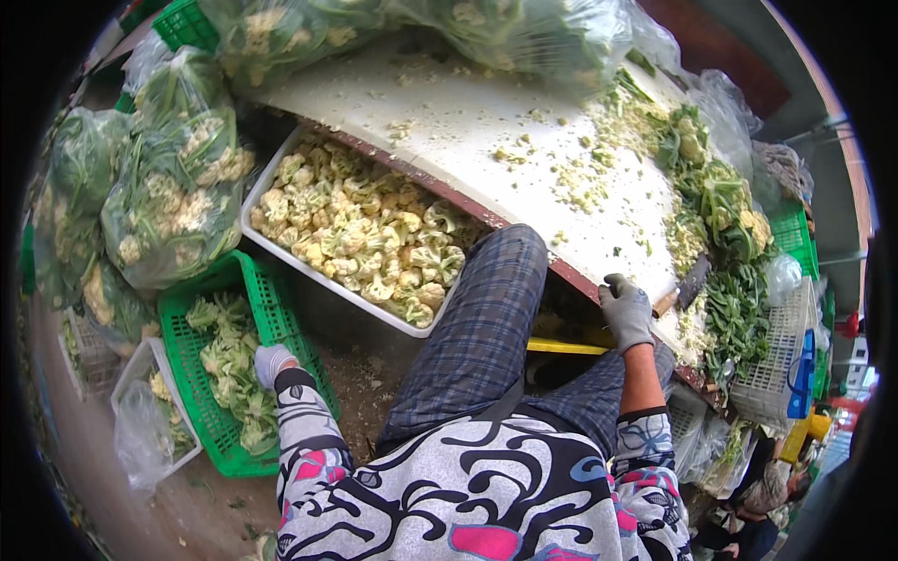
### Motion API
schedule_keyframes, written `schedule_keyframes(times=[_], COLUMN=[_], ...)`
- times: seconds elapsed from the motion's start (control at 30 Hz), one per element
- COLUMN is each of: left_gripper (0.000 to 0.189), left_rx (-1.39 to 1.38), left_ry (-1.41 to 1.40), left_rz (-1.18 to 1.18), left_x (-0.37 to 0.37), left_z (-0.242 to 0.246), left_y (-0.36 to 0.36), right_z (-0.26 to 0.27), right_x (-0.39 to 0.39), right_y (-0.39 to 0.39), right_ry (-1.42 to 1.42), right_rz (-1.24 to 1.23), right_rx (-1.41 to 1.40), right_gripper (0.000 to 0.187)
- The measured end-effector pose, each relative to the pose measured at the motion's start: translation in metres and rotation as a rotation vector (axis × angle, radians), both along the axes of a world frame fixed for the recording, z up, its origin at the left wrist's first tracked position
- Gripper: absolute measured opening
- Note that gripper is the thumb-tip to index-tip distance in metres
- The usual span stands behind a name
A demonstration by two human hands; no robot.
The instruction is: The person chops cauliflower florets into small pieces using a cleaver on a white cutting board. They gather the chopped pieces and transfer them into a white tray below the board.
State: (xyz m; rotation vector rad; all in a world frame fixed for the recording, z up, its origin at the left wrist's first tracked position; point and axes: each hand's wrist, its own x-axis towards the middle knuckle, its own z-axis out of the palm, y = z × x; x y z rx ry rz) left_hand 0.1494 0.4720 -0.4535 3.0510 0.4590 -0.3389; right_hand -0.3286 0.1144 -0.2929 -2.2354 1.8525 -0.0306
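Observation:
My left hand [275, 365], in a pale glove, is over the inner side of a green plastic crate [287, 322]. Cauliflower stalks and leaf trimmings [235, 372] lie in this crate right beside it; its fingers are partly hidden, so a hold on anything is unclear. At the near edge of a white-topped table [484, 140] is my right hand [626, 312] in a grey glove, its fingers loosely bent and apart, with nothing visible in them. Just right of it lies a knife [668, 301] with a wooden handle and a dark blade. Cut cauliflower florets [365, 231] fill a white tub [330, 287].
Plastic bags of whole cauliflowers [179, 182] are stacked on the left, and more bags [491, 42] lie along the table's far side. Leaves [744, 301] and crumbs cover the table's right end. A white crate [772, 357] stands beyond. Another person [765, 498] is at lower right.

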Motion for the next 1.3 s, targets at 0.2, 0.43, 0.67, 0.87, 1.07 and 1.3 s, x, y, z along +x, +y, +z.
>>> schedule_keyframes(times=[0.2, 0.43, 0.67, 0.87, 1.07, 1.3], left_gripper=[0.038, 0.06, 0.1, 0.084, 0.076, 0.071], left_rx=[-0.035, -0.439, -0.115, -0.31, -1.125, -0.199], left_ry=[0.16, -0.5, -0.046, -0.339, 0.13, 0.092], left_rz=[-0.263, -1.03, -1.395, -1.629, -1.759, -2.825], left_x=[0.006, -0.057, -0.17, -0.296, -0.5, -0.381], left_z=[0.004, 0.081, 0.074, 0.033, 0.051, 0.086], left_y=[-0.001, -0.221, -0.476, -0.578, -0.626, -0.45], right_z=[-0.021, -0.033, -0.058, -0.082, -0.036, -0.034], right_x=[-0.093, -0.164, -0.174, -0.203, -0.176, -0.181], right_y=[0.024, -0.023, -0.081, -0.091, -0.098, -0.088], right_ry=[-0.03, -0.111, -0.227, -0.935, -1.488, -1.66], right_rz=[-0.366, -0.694, -0.892, -1.136, -1.029, -1.038], right_rx=[0.032, -0.155, -0.057, -0.311, -0.483, -0.443], right_gripper=[0.028, 0.058, 0.075, 0.067, 0.07, 0.074])
